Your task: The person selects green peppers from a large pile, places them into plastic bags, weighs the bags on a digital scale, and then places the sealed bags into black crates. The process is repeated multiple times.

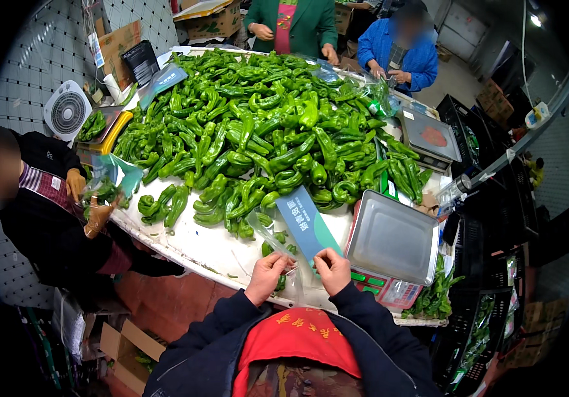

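My left hand point(269, 276) is closed in a pinch on a clear plastic bag point(300, 289) near the table's front edge. My right hand point(331, 270) pinches the other side of the same bag, fingers pressed together. A few green peppers show through or behind the film beside my left hand; which of the two I cannot tell. Just beyond my hands lies a flat blue-and-green printed sheet point(306, 221), touching the pile of green peppers point(258, 139). A scale with a grey metal pan point(395, 236) stands right of my right hand.
A second scale point(430, 135) stands farther right. At left a person point(40, 198) in gloves holds a bag of peppers; two people point(400, 49) stand across the table. An open cardboard box point(129, 354) is on the floor, a fan point(67, 111) at far left, black crates point(496, 178) at right.
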Demonstrator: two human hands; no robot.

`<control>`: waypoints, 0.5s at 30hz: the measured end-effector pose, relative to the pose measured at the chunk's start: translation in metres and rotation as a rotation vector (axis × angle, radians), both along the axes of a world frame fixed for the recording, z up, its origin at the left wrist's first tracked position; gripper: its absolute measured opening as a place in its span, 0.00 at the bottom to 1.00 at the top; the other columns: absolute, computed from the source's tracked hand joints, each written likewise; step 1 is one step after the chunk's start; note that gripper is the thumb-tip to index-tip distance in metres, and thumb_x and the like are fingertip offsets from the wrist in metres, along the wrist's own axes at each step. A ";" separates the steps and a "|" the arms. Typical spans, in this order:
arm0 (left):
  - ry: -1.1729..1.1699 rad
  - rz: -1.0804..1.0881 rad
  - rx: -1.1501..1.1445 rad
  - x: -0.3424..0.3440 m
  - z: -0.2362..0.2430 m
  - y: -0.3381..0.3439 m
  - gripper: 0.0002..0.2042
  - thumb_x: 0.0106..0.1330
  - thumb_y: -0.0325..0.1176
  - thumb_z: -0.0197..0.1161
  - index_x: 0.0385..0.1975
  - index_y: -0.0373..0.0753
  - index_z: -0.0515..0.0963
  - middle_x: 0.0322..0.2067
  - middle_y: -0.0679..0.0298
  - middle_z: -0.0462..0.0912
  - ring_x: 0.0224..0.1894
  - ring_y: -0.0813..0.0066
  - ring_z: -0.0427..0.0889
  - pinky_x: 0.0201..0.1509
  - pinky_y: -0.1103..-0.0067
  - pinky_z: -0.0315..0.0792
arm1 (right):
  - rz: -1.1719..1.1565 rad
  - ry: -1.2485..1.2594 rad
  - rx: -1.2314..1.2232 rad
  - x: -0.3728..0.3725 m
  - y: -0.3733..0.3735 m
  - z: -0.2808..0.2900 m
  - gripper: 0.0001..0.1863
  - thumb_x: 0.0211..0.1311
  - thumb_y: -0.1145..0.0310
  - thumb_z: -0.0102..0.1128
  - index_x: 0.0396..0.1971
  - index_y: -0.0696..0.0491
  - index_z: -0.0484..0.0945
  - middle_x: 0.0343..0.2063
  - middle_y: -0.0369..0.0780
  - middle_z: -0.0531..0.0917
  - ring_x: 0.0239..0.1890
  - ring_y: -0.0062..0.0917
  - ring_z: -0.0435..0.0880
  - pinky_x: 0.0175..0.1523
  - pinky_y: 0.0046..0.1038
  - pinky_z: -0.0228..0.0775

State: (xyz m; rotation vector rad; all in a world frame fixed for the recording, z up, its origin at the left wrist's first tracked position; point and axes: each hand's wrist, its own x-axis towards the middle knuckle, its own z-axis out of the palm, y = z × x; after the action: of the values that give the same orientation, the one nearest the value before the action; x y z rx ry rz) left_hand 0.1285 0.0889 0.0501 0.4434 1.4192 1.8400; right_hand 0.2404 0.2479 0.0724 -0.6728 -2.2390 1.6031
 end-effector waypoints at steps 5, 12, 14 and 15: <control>0.052 -0.109 0.037 0.001 -0.003 0.001 0.15 0.77 0.35 0.49 0.41 0.29 0.79 0.43 0.59 0.83 0.42 0.75 0.82 0.49 0.78 0.77 | 0.138 0.117 0.247 -0.010 -0.017 0.017 0.09 0.58 0.73 0.66 0.37 0.58 0.76 0.27 0.41 0.81 0.29 0.25 0.83 0.34 0.26 0.74; -0.070 -0.012 0.010 -0.004 0.002 0.002 0.15 0.76 0.34 0.50 0.48 0.29 0.78 0.45 0.58 0.83 0.46 0.73 0.83 0.48 0.79 0.77 | -0.059 0.010 -0.018 -0.007 0.000 -0.011 0.07 0.61 0.75 0.60 0.38 0.59 0.75 0.24 0.39 0.80 0.27 0.17 0.79 0.34 0.22 0.72; -0.064 -0.012 0.056 -0.003 0.001 0.004 0.11 0.73 0.27 0.53 0.47 0.29 0.78 0.46 0.58 0.83 0.48 0.72 0.83 0.50 0.79 0.77 | -0.017 0.092 0.179 -0.013 -0.007 -0.004 0.10 0.63 0.73 0.61 0.43 0.59 0.76 0.24 0.39 0.80 0.27 0.21 0.80 0.34 0.24 0.73; -0.041 -0.017 0.097 -0.001 -0.003 0.005 0.10 0.71 0.25 0.53 0.47 0.30 0.78 0.46 0.58 0.83 0.49 0.72 0.82 0.50 0.79 0.76 | 0.019 0.099 0.235 -0.017 -0.015 0.010 0.12 0.63 0.72 0.61 0.44 0.59 0.76 0.25 0.39 0.80 0.27 0.22 0.80 0.35 0.24 0.73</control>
State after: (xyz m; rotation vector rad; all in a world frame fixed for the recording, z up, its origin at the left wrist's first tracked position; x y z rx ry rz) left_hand 0.1271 0.0941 0.0467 0.4618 1.2987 1.8992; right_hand 0.2234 0.2332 0.0821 -0.4991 -2.3168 1.3222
